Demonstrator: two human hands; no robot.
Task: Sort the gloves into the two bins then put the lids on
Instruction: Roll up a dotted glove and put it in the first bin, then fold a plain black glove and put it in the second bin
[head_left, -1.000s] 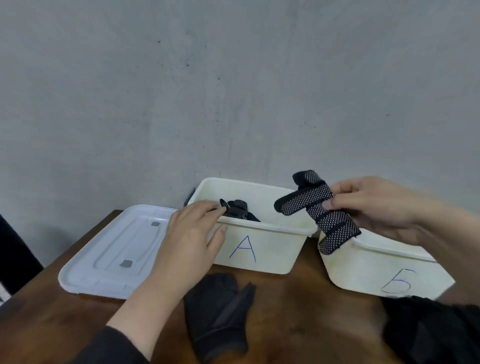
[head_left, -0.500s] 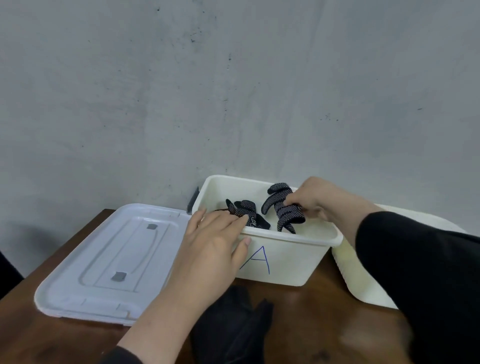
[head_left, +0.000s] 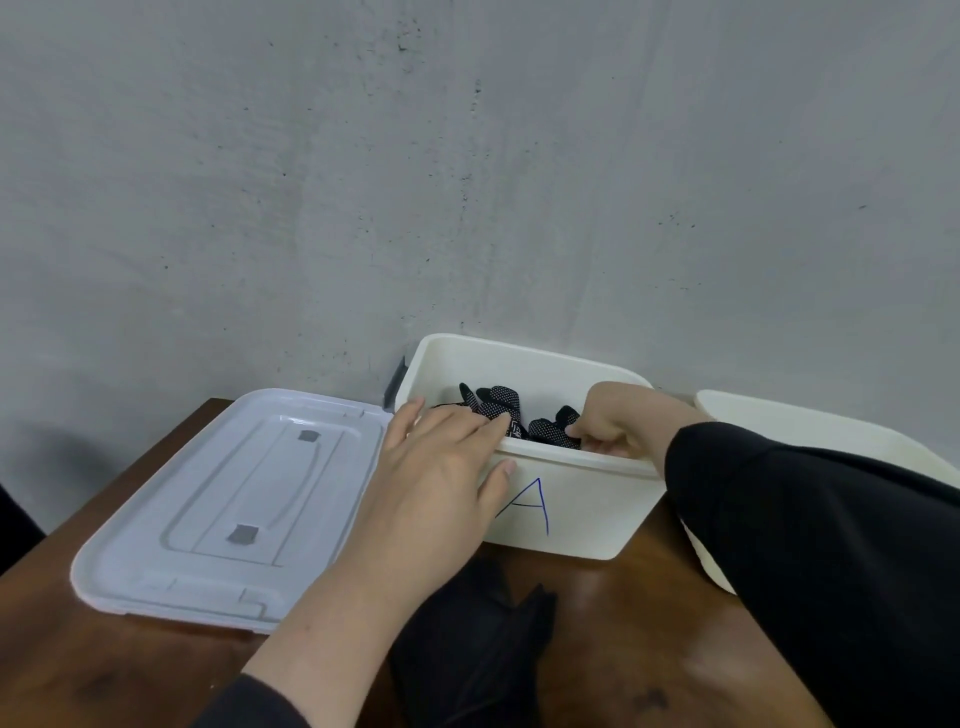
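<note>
a dark wooden table (head_left: 623, 623) stands against a bare grey wall (head_left: 467, 156). in bin a (head_left: 582, 519) the right hand (head_left: 618, 421) pinches a dotted glove (head_left: 553, 431); the left hand (head_left: 441, 467) rests flat-fingered on the bin's near rim. a lid (head_left: 208, 509) lies at nine o'clock, a second bin (head_left: 810, 431) at three, a black glove (head_left: 467, 649) at six.

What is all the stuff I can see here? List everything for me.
Bin A: one, cream, centre of table, open.
Second bin: one, cream, right, partly hidden by a sleeve.
Dotted gloves: at least two, black with white dots, inside bin A.
Plain glove: one, black, on table before bin A.
Lid: one, white, flat on table, left.
Table: one, brown wood.
Wall: grey.
Left hand: on bin A's front rim.
Right hand: inside bin A, gripping a dotted glove.
</note>
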